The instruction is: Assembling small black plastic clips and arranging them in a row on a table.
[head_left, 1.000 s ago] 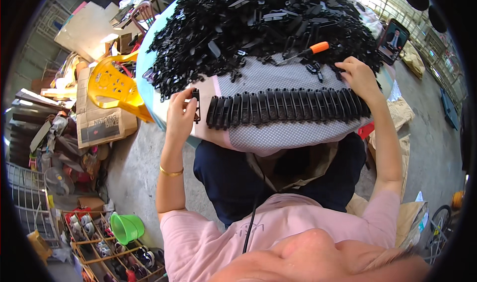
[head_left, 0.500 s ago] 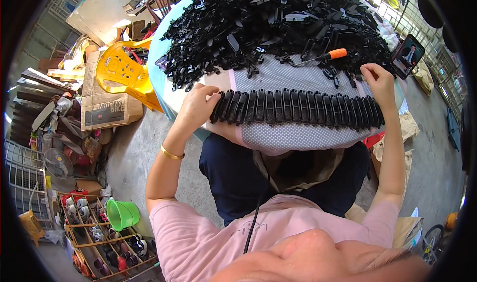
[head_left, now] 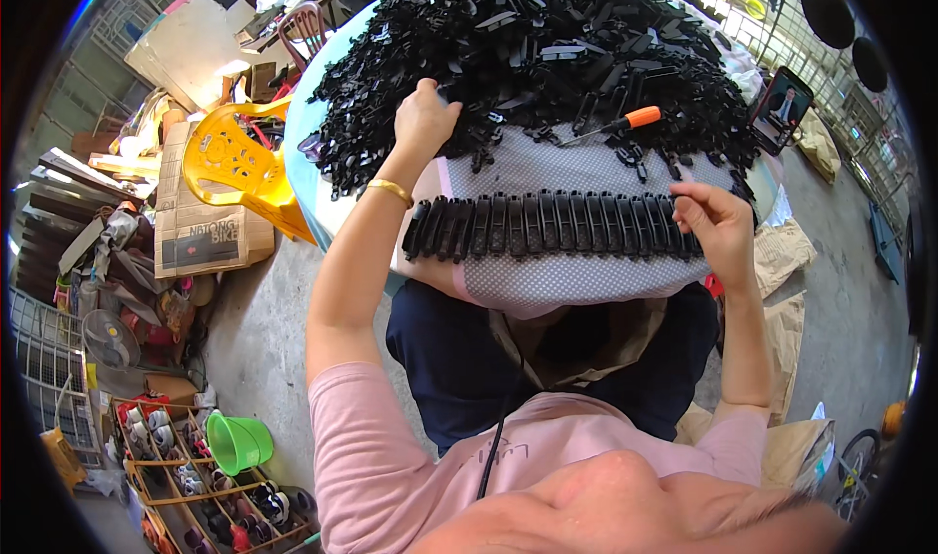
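Note:
A long row of narrow black plastic pieces (head_left: pixel 547 224) stands side by side across the near part of the table. My left hand (head_left: pixel 427 119) reaches to the near left part of a big heap of loose black plastic parts (head_left: pixel 547 51). Its fingers are curled over the parts, and whatever is in them is mostly hidden. My right hand (head_left: pixel 721 232) hovers at the right end of the row, thumb and fingers pinched together. Something small and dark shows at its fingertips, too small to name. A screwdriver with an orange handle (head_left: pixel 642 116) lies at the heap's near edge.
A phone (head_left: pixel 782 109) stands upright at the table's right edge. The table has a patterned grey cloth (head_left: pixel 557 285). To the left are a yellow plastic chair (head_left: pixel 230 153) and a cardboard box (head_left: pixel 210 227). A green bucket (head_left: pixel 239 444) sits by a shoe rack (head_left: pixel 166 476).
My left hand has left the row's left end and moved up to the heap. My right hand has come down and left, over the row's right end. The view has shifted slightly.

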Available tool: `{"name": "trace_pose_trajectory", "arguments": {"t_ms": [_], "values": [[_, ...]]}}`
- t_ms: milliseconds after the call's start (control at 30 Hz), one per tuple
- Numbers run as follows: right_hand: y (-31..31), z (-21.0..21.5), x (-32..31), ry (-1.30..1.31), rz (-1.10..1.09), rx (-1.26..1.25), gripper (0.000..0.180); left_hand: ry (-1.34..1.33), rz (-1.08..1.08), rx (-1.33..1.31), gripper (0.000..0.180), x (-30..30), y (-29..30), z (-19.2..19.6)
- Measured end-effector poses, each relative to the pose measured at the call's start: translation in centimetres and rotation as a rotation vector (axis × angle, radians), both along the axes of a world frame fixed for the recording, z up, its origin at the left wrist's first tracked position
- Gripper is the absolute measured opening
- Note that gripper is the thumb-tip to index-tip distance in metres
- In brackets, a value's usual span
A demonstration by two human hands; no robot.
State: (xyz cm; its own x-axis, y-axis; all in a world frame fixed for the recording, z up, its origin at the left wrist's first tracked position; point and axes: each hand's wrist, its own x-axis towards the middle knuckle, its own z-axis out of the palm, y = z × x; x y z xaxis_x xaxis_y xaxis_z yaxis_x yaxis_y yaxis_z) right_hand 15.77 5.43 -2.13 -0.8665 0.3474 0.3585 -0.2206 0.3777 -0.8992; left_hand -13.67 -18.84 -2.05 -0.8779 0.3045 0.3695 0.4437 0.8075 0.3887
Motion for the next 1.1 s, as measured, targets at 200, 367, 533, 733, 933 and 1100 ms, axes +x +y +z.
{"name": "trace_pose_trajectory", "arguments": {"t_ms": [200, 367, 533, 733, 933, 1100], "values": [[-1.3, -0.5, 1.2, 0.088, -0.004, -0.023, 0.012, -0.581, -0.327, 0.784, 0.039, 4.5, -0.9, 1.2], [-4.3, 0.2, -0.7, 0.299, 0.057, 0.254, 0.015, -1.161, -0.606, 1.286, 0.028, 12.1, -0.4, 1.5], [-6.3, 0.5, -1.8, 0.471, -0.002, 0.388, 0.015, -1.393, -0.727, 1.363, 0.036, 17.4, 1.2, 0.1], [-5.3, 1.0, -1.8, 0.54, 0.053, 0.505, 0.011, -1.36, -0.846, 1.192, 0.044, 19.2, 1.5, -0.3], [-5.5, -1.1, -1.1, 0.392, 0.154, 0.231, 0.011, -1.553, -0.863, 1.219, 0.055, 19.8, 2.1, -0.2], [-6.8, -2.3, -0.5, 0.292, 0.024, 0.043, 0.009, -1.23, -0.993, 1.273, 0.042, 20.2, 2.1, -1.4]]}}
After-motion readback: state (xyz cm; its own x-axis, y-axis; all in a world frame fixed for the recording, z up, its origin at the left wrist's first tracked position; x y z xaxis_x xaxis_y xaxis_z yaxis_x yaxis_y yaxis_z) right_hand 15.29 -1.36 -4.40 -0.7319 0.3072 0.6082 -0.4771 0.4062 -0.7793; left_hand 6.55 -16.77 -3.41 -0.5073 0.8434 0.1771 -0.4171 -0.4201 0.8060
